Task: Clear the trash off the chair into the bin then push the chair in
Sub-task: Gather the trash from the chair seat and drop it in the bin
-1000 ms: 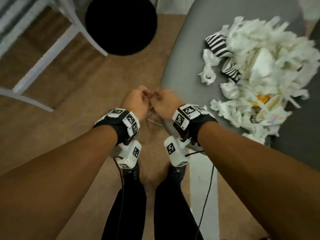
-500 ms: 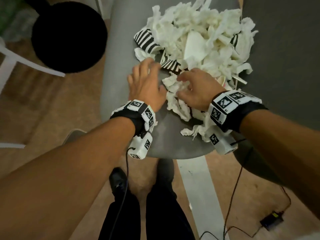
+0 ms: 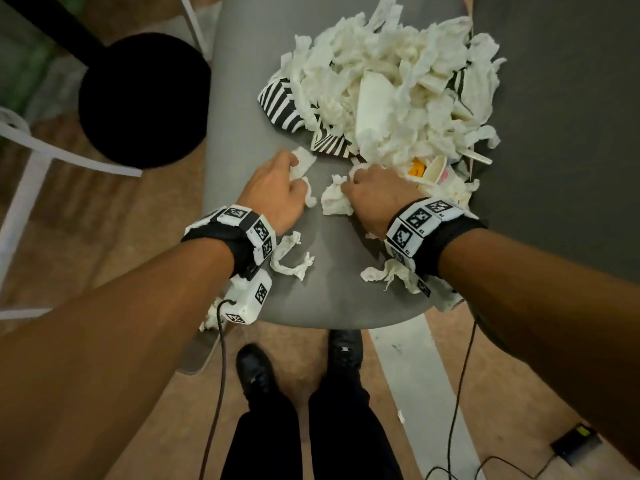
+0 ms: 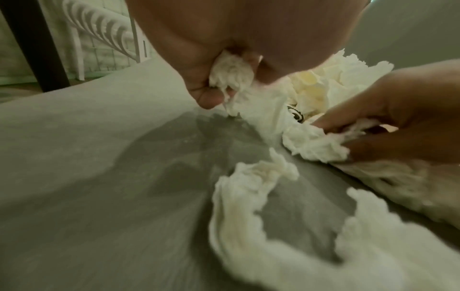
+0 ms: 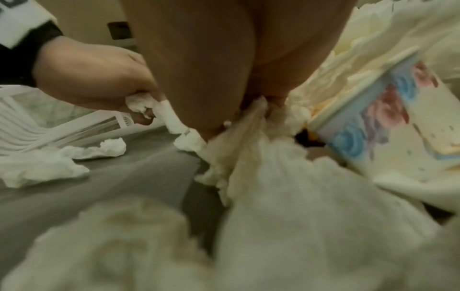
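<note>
The heap of crumpled white paper trash sits on the grey padded chair seat, toward its back. Two loose white tissue scraps lie near the front edge, and the round black bin stands on the floor left of the chair.

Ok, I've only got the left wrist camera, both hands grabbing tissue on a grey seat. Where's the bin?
Observer: The head view shows a round black bin on the floor, left of the chair, beyond the left hand.
Operator: How much trash is on the seat?
Observer: A big pile of torn tissue covers its far right part.
Operator: Anything rigid near the right hand?
Observer: Yes. The right wrist view shows a paper cup with blue and pink print, lying just right of the right hand, which grips a tissue scrap.
</note>
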`<state>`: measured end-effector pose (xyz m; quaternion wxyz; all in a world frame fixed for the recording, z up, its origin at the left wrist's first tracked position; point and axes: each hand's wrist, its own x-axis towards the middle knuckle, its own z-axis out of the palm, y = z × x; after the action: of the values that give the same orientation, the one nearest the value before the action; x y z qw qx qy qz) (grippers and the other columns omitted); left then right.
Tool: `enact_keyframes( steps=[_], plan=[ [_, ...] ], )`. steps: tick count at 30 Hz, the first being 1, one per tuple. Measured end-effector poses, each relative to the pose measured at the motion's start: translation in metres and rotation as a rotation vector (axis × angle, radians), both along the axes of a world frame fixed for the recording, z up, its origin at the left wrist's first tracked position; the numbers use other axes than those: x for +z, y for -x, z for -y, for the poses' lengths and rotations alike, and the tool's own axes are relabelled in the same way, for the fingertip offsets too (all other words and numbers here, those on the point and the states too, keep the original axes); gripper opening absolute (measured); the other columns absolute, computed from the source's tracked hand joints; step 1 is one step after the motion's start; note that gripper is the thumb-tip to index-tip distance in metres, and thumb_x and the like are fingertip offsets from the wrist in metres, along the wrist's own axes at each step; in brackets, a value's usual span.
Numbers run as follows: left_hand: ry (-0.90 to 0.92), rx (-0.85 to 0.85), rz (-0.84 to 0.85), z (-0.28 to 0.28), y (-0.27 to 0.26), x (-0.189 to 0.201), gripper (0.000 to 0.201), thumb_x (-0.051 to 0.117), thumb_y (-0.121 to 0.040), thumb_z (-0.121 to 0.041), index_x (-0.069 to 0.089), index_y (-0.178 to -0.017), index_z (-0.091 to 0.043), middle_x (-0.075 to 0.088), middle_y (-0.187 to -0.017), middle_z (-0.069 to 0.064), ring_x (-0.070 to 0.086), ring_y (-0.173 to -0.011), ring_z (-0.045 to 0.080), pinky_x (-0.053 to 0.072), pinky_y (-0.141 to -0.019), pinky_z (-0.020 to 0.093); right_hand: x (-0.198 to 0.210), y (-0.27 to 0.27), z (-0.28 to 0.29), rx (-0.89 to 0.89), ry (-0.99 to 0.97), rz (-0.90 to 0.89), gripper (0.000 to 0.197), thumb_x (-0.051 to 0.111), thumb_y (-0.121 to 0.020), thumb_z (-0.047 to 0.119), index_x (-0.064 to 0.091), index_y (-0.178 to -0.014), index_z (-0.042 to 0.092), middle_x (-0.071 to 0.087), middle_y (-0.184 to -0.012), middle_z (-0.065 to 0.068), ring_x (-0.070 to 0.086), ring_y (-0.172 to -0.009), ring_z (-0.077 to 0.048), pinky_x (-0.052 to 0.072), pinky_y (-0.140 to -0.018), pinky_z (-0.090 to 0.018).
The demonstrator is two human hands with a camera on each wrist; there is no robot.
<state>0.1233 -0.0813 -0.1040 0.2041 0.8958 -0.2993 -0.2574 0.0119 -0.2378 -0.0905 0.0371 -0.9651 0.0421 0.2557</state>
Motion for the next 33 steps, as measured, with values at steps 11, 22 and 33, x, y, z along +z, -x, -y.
enact_keyframes(
  steps=[11, 22, 33],
  plan=[
    [-0.223, -0.569, 0.226, -0.068, 0.033, -0.006, 0.054, 0.053, -0.089, -0.062, 0.061, -0.108, -0.012, 0.048, -0.109, 0.006, 0.045, -0.105, 0.024, 0.041, -0.087, 0.036, 0.023, 0.005, -0.022, -0.288, -0.243, 0.334, 0.033, 0.027, -0.091, 0.036, 0.045, -0.077, 0.012, 0.048, -0.073, -0.004, 0.048, -0.074, -0.027, 0.041, -0.080, -0.040],
    [0.049, -0.006, 0.053, -0.069, 0.026, 0.018, 0.013, 0.044, -0.092, -0.013, 0.036, -0.099, -0.021, 0.056, -0.081, 0.006, 0.053, -0.069, 0.034, 0.043, -0.064, 0.038, 0.056, -0.034, -0.041, -0.703, -0.542, 0.742, 0.032, 0.043, -0.102, 0.037, 0.060, -0.120, 0.017, 0.063, -0.084, 0.007, 0.054, -0.065, -0.004, 0.032, -0.056, 0.001],
    [0.194, 0.243, -0.039, -0.108, 0.019, 0.019, 0.028, 0.057, -0.090, -0.048, 0.053, -0.091, -0.020, 0.064, -0.078, -0.001, 0.060, -0.073, 0.024, 0.047, -0.065, 0.035, 0.066, -0.055, -0.088, -0.776, -0.672, 0.392, 0.067, 0.074, -0.072, 0.057, 0.050, -0.122, 0.019, 0.062, -0.109, 0.003, 0.060, -0.094, -0.017, 0.049, -0.079, -0.031]
  ],
)
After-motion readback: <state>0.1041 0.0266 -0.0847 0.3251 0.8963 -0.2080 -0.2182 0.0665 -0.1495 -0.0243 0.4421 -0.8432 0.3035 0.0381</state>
